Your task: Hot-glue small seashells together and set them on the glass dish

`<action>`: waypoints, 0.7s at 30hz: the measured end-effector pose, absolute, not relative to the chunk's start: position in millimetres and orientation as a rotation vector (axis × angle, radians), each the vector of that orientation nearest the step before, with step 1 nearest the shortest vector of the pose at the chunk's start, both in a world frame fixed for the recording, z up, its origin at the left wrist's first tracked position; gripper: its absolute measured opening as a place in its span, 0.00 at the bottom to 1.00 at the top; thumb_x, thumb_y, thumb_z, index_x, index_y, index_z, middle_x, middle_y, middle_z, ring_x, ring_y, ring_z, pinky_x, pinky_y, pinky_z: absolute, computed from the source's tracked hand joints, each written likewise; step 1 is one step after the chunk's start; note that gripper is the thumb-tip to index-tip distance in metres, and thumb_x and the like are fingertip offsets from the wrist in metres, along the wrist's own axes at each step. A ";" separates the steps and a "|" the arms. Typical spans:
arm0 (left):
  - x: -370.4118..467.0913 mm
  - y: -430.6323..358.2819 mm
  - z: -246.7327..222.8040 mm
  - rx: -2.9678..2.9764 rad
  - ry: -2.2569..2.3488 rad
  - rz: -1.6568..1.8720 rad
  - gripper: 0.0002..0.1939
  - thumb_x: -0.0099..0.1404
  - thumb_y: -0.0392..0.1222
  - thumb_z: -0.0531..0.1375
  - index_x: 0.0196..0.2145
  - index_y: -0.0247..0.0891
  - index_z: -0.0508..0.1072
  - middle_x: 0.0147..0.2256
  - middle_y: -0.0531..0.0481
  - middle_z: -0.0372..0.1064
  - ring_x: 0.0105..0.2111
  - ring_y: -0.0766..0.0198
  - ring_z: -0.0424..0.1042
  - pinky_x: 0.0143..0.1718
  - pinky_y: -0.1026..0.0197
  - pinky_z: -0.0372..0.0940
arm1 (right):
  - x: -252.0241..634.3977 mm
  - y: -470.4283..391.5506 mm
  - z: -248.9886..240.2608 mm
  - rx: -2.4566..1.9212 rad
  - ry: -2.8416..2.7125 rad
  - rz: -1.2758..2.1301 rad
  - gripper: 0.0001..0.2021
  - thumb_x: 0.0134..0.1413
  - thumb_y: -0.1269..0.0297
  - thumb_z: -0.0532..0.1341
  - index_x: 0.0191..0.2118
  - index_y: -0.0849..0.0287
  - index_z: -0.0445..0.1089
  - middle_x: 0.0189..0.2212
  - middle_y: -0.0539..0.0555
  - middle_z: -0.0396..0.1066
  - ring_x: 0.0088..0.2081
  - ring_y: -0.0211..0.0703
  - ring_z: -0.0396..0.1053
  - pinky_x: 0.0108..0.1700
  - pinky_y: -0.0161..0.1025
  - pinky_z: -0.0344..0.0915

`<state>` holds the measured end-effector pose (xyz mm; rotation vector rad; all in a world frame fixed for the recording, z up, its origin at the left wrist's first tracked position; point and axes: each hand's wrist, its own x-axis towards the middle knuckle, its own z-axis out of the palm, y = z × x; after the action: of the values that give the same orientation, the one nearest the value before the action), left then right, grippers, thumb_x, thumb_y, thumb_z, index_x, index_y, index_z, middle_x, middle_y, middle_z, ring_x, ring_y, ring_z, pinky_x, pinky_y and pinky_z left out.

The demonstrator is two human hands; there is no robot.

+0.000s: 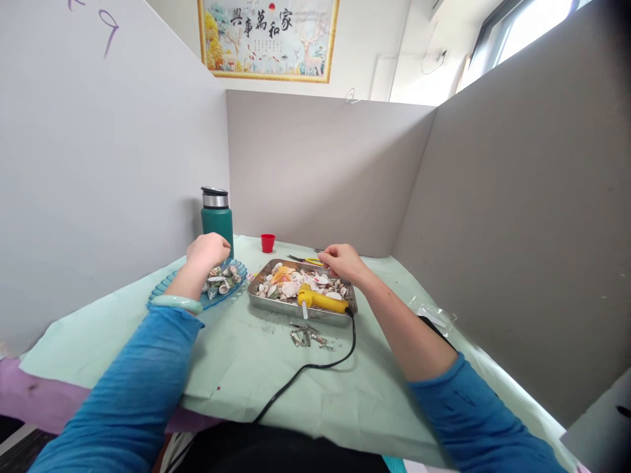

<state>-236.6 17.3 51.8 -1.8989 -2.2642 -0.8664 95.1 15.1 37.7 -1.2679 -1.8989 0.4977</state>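
Note:
My left hand [210, 249], curled with its fingers turned down and partly hidden, hovers over a blue scalloped dish [160, 289] holding a heap of spiral shells [221, 281]. What it holds, if anything, cannot be made out. At the back right of a metal tray [276, 306], my right hand [342, 263] has its thumb and fingers pinched together, and no object shows clearly between them. Flat and small seashells [290, 289] fill the tray. Across its front right lies a yellow glue gun [323, 301], nozzle over the front rim.
Metal clips [308, 335] lie before the tray, near the glue gun's black cord [305, 368]. Behind are yellow-handled pliers [310, 261], a red cup [267, 243] and a green bottle [217, 220]. A clear plastic bag [434, 315] lies right. Grey partitions [325, 164] enclose the table.

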 end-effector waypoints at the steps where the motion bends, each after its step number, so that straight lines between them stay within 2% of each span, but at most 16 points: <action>1: -233.3 15.6 52.3 -1.826 -2.299 -0.844 0.11 0.48 0.41 0.63 0.31 0.43 0.80 0.36 0.44 0.77 0.37 0.52 0.72 0.33 0.60 0.62 | 95.2 14.6 38.6 -1.274 -1.899 0.497 0.09 0.48 0.62 0.59 0.22 0.60 0.66 0.18 0.50 0.69 0.16 0.32 0.63 0.22 0.31 0.59; 3: -225.5 12.7 53.0 -1.811 -2.285 -0.830 0.12 0.53 0.44 0.60 0.34 0.43 0.80 0.38 0.45 0.77 0.38 0.53 0.72 0.33 0.61 0.61 | 96.2 12.9 41.1 -1.289 -1.907 0.499 0.09 0.48 0.62 0.59 0.23 0.60 0.67 0.19 0.49 0.69 0.16 0.32 0.63 0.22 0.31 0.58; 6: -213.4 11.3 51.8 -1.949 -2.186 -0.837 0.13 0.56 0.45 0.58 0.34 0.42 0.80 0.35 0.47 0.77 0.35 0.56 0.72 0.31 0.62 0.59 | 100.2 8.1 44.9 -1.311 -1.995 0.516 0.09 0.49 0.61 0.59 0.23 0.60 0.67 0.19 0.49 0.70 0.17 0.33 0.63 0.22 0.32 0.57; 10: -193.5 11.8 46.8 -2.140 -2.022 -0.843 0.13 0.58 0.44 0.56 0.32 0.40 0.80 0.31 0.48 0.77 0.32 0.59 0.72 0.32 0.63 0.59 | 108.0 -7.2 42.9 -1.306 -2.298 0.374 0.14 0.50 0.53 0.59 0.24 0.59 0.69 0.21 0.50 0.70 0.23 0.37 0.64 0.24 0.33 0.54; 14: -168.3 9.1 37.5 -2.321 -1.848 -0.780 0.14 0.57 0.44 0.56 0.34 0.41 0.80 0.33 0.47 0.77 0.33 0.59 0.72 0.33 0.63 0.59 | 112.1 -30.6 27.2 -1.328 -2.505 0.288 0.14 0.48 0.49 0.61 0.29 0.57 0.70 0.26 0.51 0.72 0.28 0.40 0.65 0.26 0.34 0.52; 21: -141.0 2.6 23.8 -2.527 -1.872 -0.511 0.11 0.51 0.40 0.60 0.31 0.44 0.81 0.31 0.47 0.77 0.30 0.59 0.71 0.30 0.63 0.58 | 109.2 -50.3 0.3 -1.387 -2.412 0.268 0.12 0.55 0.56 0.56 0.39 0.57 0.69 0.30 0.53 0.72 0.32 0.43 0.66 0.31 0.35 0.54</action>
<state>-141.0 2.6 23.8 -2.5273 -1.8724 -0.5107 109.2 -50.3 0.3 -1.3868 -2.4124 0.2683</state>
